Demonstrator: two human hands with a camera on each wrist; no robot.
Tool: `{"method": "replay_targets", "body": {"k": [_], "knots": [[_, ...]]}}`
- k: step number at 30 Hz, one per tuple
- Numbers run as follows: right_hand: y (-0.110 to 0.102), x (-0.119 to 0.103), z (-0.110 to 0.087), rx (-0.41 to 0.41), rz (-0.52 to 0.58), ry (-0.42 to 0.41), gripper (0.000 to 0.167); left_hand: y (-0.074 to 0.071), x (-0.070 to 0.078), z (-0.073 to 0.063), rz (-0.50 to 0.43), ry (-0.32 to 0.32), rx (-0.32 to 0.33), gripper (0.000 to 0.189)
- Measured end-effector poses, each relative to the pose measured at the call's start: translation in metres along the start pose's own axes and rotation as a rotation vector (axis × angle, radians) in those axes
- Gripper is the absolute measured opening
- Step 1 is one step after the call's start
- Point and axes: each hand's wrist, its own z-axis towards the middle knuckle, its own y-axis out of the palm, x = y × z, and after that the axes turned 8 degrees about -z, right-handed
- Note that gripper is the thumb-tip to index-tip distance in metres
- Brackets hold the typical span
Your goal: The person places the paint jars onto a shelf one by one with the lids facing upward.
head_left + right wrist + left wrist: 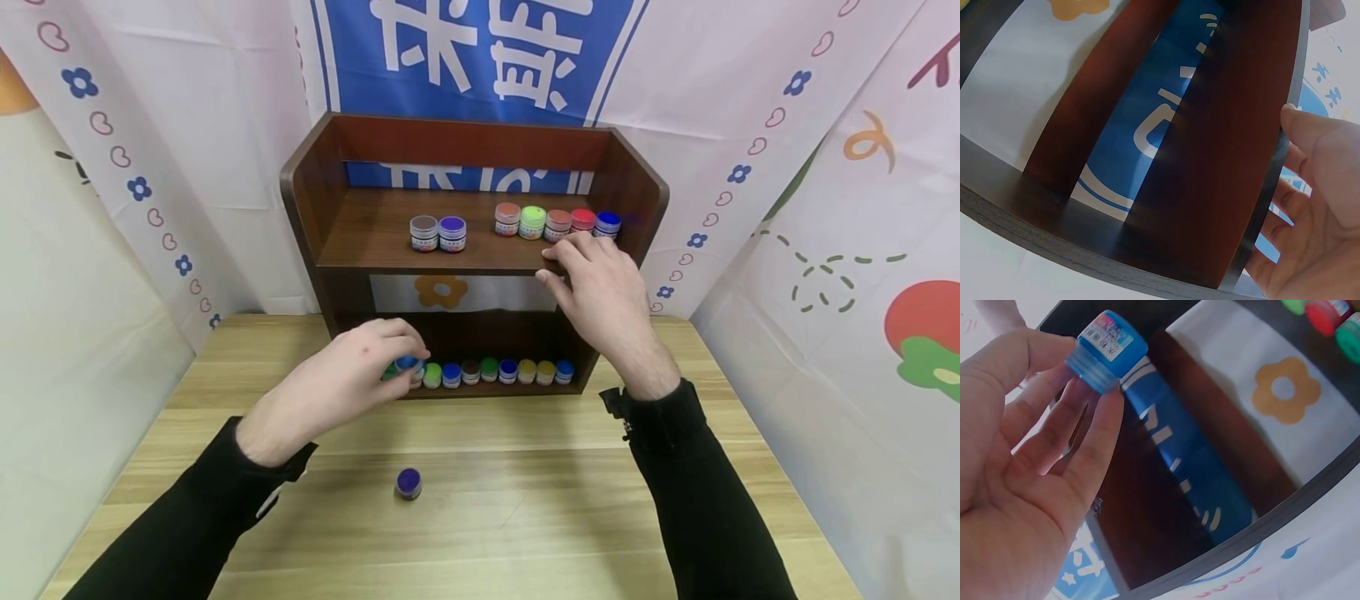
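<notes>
My left hand [348,375] pinches a small paint jar with a blue lid [1110,347] between thumb and fingertips, in front of the left end of the lower shelf. The left wrist view shows the jar's printed label and clear base. My right hand [609,304] grips the front edge of the upper shelf board [1266,187], thumb at the edge and fingers over the top. Just behind those fingers stands a row of paint jars, including a red-lidded jar [582,219] and a blue-lidded jar [607,223]. A purple-lidded jar [408,482] stands alone on the table.
The brown two-tier shelf [472,133] stands at the table's back. Two jars, a grey-lidded one [423,233] and a purple-lidded one [452,234], sit left of centre on top. Several jars, among them a yellow-lidded jar [527,372], line the lower tier. Printed cloth [225,150] hangs behind.
</notes>
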Motion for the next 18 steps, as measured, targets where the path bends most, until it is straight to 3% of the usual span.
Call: {"method": "replay_targets", "body": {"k": [18], "knots": [[0.0,0.0,0.0,-0.005,0.004,0.003,0.039,-0.043,0.019,0.017,0.073,0.045,0.293,0.025]]}}
